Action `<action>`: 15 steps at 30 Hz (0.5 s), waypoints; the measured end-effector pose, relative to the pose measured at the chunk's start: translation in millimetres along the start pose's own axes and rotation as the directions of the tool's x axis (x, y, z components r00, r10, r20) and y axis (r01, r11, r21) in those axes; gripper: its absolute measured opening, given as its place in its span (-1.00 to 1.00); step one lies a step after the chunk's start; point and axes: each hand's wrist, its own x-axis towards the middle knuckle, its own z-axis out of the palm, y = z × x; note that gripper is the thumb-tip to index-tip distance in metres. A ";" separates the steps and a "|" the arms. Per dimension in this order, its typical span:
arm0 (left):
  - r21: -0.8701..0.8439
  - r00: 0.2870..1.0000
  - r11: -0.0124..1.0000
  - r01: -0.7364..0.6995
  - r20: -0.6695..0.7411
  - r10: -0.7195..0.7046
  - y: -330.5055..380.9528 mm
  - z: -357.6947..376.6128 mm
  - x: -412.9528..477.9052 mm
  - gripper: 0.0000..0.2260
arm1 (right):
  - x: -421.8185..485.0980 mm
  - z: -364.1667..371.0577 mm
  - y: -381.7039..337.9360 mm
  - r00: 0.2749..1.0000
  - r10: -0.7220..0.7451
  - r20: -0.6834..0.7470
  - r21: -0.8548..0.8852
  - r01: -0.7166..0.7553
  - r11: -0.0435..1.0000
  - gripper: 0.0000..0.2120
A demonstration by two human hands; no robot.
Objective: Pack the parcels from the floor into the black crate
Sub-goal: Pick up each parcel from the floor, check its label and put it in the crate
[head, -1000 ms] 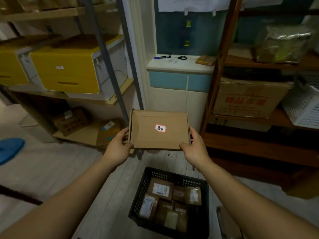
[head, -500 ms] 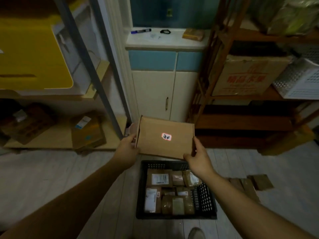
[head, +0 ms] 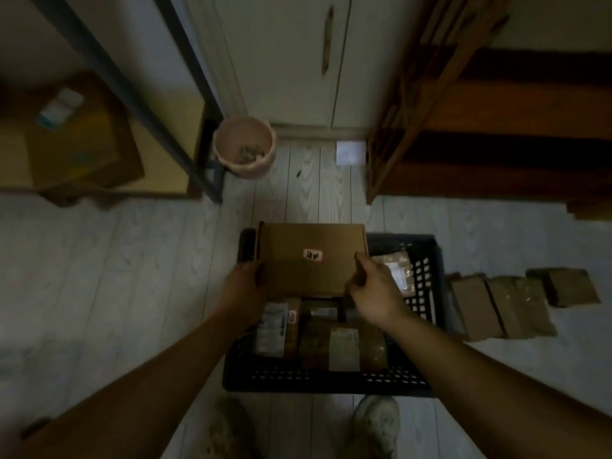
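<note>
Head view: both hands, left (head: 243, 286) and right (head: 374, 294), have fingers clamped on the box (head: 311, 260) over the crate's (head: 427, 260) far end. Next, I judge: lower it flat onto the parcels (head: 331, 339); more (head: 506, 306) wait on the floor.

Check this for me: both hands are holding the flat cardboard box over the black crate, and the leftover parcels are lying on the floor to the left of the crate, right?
One detail is off. In the head view, the left hand and right hand do hold the flat cardboard box over the black crate, but the leftover parcels lie on the floor to the right of the crate, not the left.
</note>
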 end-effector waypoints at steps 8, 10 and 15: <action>0.060 0.996 0.994 0.088 0.023 -0.089 -78.7 103.0 89.6 -0.65 | 95.1 95.1 74.0 0.997 0.044 0.068 -0.087 -0.038 0.995 -0.41; 0.055 0.997 0.995 0.079 0.009 -0.080 -87.9 119.3 106.5 -0.70 | 110.7 109.3 82.3 0.996 0.044 0.080 -0.104 -0.035 0.994 -0.39; 0.031 0.992 0.997 0.068 0.107 -0.071 -109.0 135.5 139.6 -0.63 | 137.1 134.7 97.7 0.994 0.048 0.099 -0.093 -0.038 0.995 -0.37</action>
